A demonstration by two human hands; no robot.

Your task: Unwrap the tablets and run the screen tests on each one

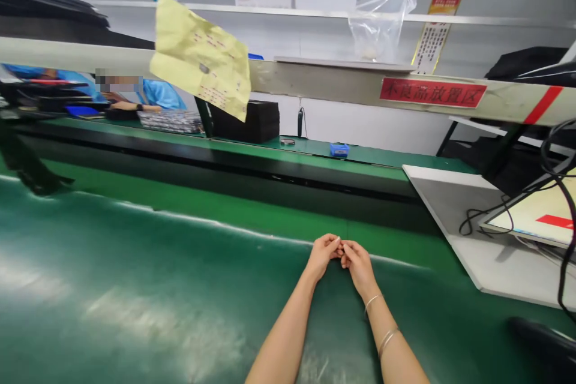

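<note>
L hand & R hand closed, fingertips pinched together over green conveyor belt; any item held too small to tell. Co-worker's blue sleeve across belt

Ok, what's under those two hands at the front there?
The left hand and right hand sit over a green mat, which shows all around them. The patch directly beneath the palms is covered, and the pressed-together fingertips hide whether anything small lies between them.
</note>
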